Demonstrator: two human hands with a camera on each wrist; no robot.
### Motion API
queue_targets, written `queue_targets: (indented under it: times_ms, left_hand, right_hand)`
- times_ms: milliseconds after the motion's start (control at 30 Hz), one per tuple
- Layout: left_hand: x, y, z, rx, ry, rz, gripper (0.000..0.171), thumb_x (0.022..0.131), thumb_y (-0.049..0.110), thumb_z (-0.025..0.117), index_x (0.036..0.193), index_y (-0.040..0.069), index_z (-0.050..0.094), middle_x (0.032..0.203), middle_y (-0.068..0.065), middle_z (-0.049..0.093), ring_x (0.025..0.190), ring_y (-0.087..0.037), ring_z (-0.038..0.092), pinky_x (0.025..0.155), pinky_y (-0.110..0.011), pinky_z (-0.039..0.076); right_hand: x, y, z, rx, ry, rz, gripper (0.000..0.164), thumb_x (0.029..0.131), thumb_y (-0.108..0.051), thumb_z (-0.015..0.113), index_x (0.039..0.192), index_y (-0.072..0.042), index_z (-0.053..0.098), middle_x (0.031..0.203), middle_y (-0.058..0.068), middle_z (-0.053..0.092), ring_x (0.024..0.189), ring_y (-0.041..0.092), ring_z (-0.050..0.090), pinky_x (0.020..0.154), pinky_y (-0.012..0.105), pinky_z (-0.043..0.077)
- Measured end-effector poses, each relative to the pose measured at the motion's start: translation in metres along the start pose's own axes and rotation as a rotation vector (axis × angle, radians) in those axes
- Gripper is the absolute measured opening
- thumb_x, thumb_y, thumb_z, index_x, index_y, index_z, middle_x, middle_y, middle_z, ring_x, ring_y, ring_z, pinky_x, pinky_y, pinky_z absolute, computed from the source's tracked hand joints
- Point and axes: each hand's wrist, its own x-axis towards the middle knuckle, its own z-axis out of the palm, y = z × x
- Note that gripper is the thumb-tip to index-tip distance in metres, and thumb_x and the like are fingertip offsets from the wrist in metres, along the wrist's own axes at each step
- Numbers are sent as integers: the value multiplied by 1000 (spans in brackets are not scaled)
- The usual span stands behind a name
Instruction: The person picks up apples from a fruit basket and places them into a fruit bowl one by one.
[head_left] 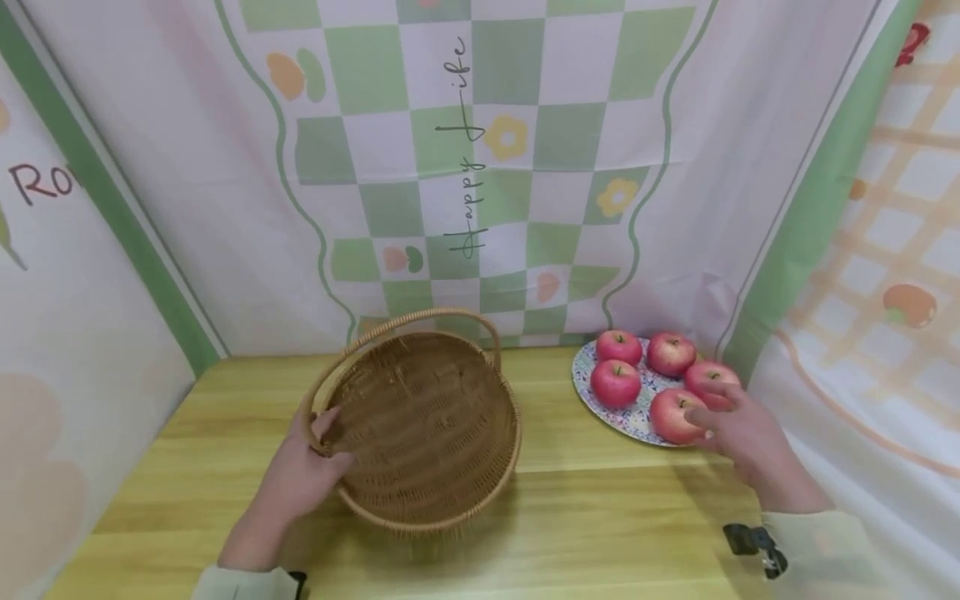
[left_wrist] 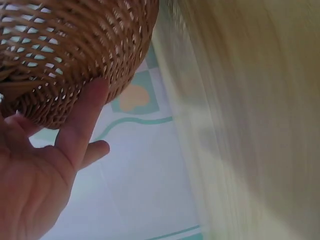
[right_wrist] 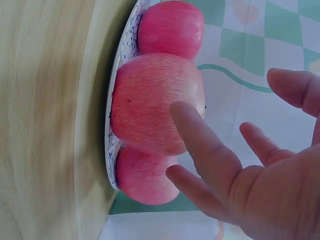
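Observation:
A round brown wicker basket [head_left: 427,425] with a hoop handle tilts so that its inside shows in the head view. My left hand [head_left: 303,467] holds it by the left side, where the handle meets the rim. In the left wrist view, fingers [left_wrist: 82,122] lie against the woven outside of the basket [left_wrist: 75,50]. On the right, my right hand [head_left: 750,437] reaches over the nearest red apple [head_left: 677,417] with fingers spread. The right wrist view shows those fingers [right_wrist: 205,145] beside the apple [right_wrist: 150,100]; whether they touch it I cannot tell.
Several red apples, one at the back left [head_left: 618,347], rest on a speckled plate [head_left: 592,404] at the table's right rear. The wooden table [head_left: 570,525] meets a checked curtain [head_left: 442,150] behind. More printed cloth [head_left: 877,333] hangs along the right side.

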Motion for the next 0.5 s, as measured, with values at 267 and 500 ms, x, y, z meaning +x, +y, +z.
queue_targets:
  times_ms: [267,500]
  left_hand:
    - [8,-3,-6,110,147,-113,71,88,22,61,146,-11,39,140,-36,45,85,-40,58,59,-46,51]
    - [21,-12,-28,141,167,-218,76,91,32,59,145,-16,35,144,-31,43,119,-51,49,87,-60,47]
  right_hand:
    - [-5,-3,-4,-206,74,-57,74,96,-21,63,150,12,25,140,40,37,91,22,64,71,35,57]
    - [-9,-16,-2,-393,205,-141,74,95,-33,64,145,14,35,136,42,36,116,57,41,88,63,42]
